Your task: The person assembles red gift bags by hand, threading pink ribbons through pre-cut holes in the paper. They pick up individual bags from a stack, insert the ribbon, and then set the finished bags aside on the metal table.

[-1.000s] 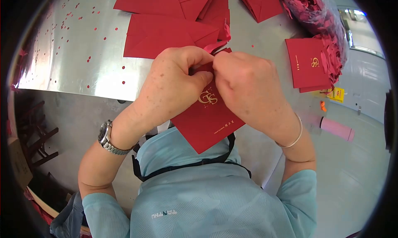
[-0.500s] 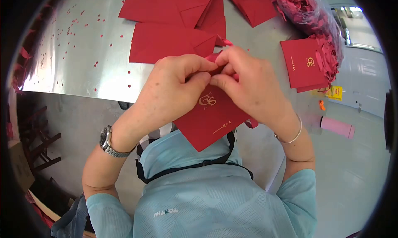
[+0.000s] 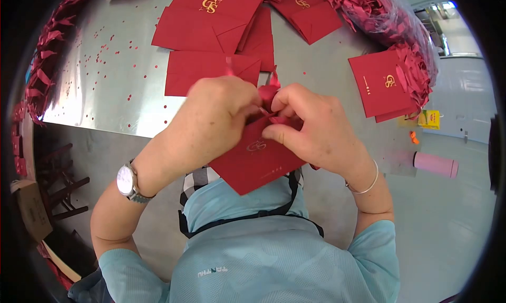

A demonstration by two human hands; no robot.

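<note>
A red paper bag (image 3: 252,168) with a gold logo hangs tilted in front of my body, above my lap. At its top edge is a red ribbon (image 3: 268,93), looped between my hands. My left hand (image 3: 213,113) is closed in a pinch on the ribbon, its fingertips partly hidden behind the knuckles. My right hand (image 3: 316,129) grips the ribbon at the bag's top, fingers curled and thumb lying on the bag's front. Whether the ribbon is knotted, I cannot make out.
Flat red bags (image 3: 205,31) lie on the metal table (image 3: 113,100), with red dots scattered at left. At right are another red bag (image 3: 371,84), a plastic-wrapped bundle of red ribbons (image 3: 382,18), a yellow packet (image 3: 429,119) and a pink bottle (image 3: 436,164).
My left hand has drawn back slightly left, apart from the right. The ribbon loop between them now shows more. The camera view has shifted a little, and the bag sits slightly lower.
</note>
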